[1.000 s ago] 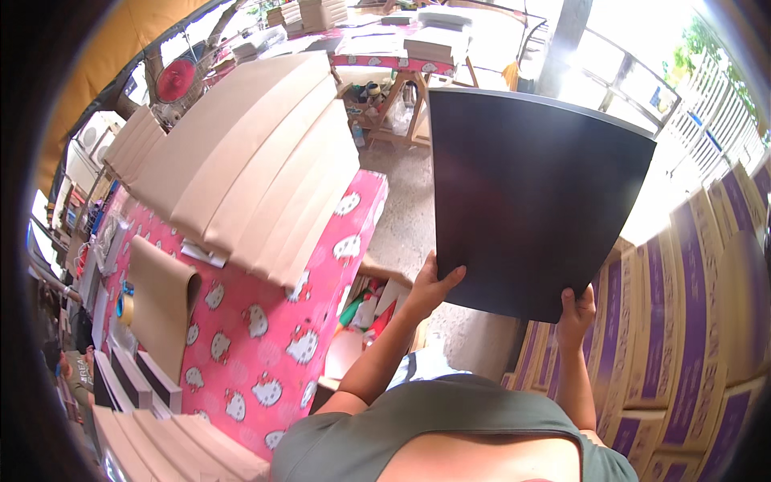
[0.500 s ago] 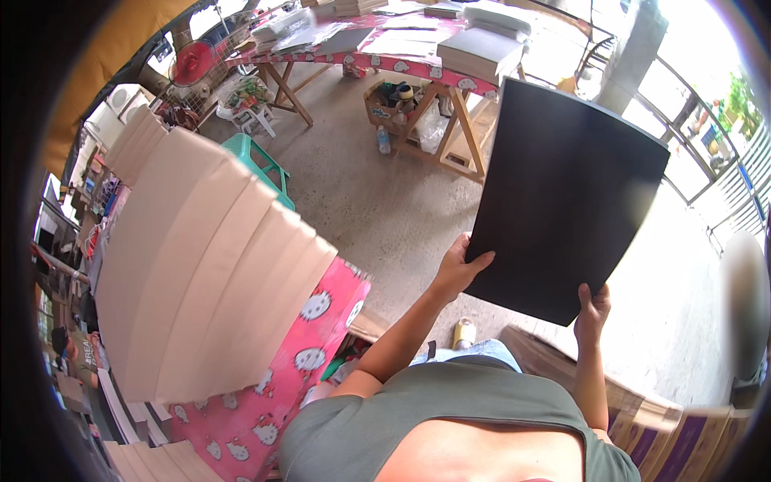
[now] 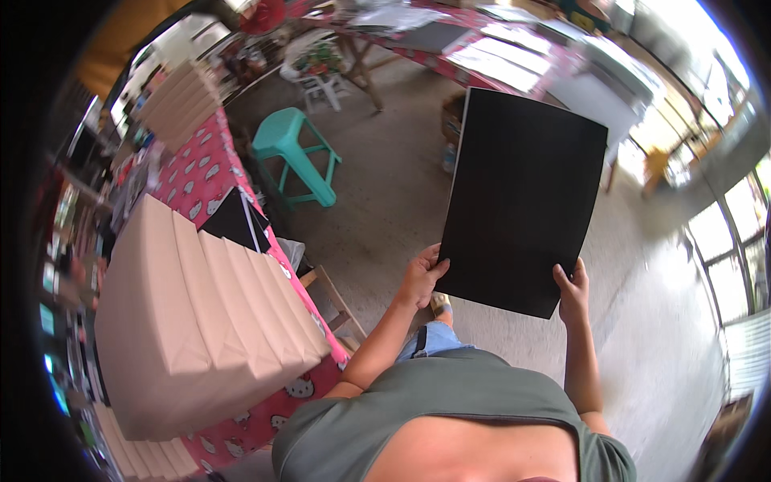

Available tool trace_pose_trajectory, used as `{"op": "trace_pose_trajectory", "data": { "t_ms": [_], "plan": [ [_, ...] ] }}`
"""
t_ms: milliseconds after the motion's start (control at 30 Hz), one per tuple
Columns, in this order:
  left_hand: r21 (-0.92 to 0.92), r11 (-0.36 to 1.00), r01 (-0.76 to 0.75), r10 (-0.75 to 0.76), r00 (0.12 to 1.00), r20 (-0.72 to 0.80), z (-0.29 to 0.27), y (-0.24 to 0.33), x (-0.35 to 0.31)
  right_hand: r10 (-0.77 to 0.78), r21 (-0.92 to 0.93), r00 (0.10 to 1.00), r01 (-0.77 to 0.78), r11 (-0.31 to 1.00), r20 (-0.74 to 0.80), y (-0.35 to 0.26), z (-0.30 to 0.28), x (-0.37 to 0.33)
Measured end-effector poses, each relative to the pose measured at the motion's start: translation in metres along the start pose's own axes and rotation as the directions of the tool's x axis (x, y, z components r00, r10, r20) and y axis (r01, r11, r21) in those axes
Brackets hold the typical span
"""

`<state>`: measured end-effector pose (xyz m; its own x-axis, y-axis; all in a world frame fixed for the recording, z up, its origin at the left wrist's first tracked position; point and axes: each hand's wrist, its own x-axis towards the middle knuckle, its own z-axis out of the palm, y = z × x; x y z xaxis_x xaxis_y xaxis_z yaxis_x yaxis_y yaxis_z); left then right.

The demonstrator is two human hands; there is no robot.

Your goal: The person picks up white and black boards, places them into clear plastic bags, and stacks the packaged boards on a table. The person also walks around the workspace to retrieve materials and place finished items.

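Observation:
A large black sheet (image 3: 526,201), slightly bowed and with a thin pale left edge, is held up in front of me. Whether it is one sheet or several together I cannot tell. My left hand (image 3: 421,277) grips its lower left side, thumb on the front face. At the lower right edge, my right hand (image 3: 572,291) is closed on the same sheet with its thumb in front. The fingers behind the sheet are partly hidden.
To my left, a tall stack of tan paper bundles (image 3: 193,321) stands on a table with a pink patterned cloth (image 3: 197,173), near flat black pieces (image 3: 233,221). A green stool (image 3: 293,153) stands on the concrete floor. Ahead, another pink-covered table bears papers (image 3: 502,60).
My view has shifted along the left table, so the green stool shows whole and the far table sits nearer the right. The black sheet stays in both hands, now a little further left in view.

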<state>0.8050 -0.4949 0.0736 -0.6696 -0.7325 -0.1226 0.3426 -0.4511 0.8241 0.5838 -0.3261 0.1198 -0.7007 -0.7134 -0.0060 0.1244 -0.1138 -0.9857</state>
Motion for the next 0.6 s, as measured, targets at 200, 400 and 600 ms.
{"op": "trace_pose_trajectory", "data": {
  "t_ms": [200,400,600],
  "plan": [
    [0.072,0.979,-0.189,0.2,0.955,-0.221,-0.028,0.084,0.12,-0.132,-0.023,0.989,0.133,0.991,0.061,0.024,0.062,0.195],
    [-0.03,0.935,-0.354,0.297,0.825,-0.482,-0.081,0.153,0.167,-0.192,0.019,0.969,0.192,0.981,0.158,0.034,0.169,0.319],
    [0.114,0.813,-0.571,0.386,0.382,-0.84,-0.167,0.219,0.161,-0.19,-0.184,0.977,0.204,0.961,0.095,-0.019,0.257,0.453]
  ]
}}
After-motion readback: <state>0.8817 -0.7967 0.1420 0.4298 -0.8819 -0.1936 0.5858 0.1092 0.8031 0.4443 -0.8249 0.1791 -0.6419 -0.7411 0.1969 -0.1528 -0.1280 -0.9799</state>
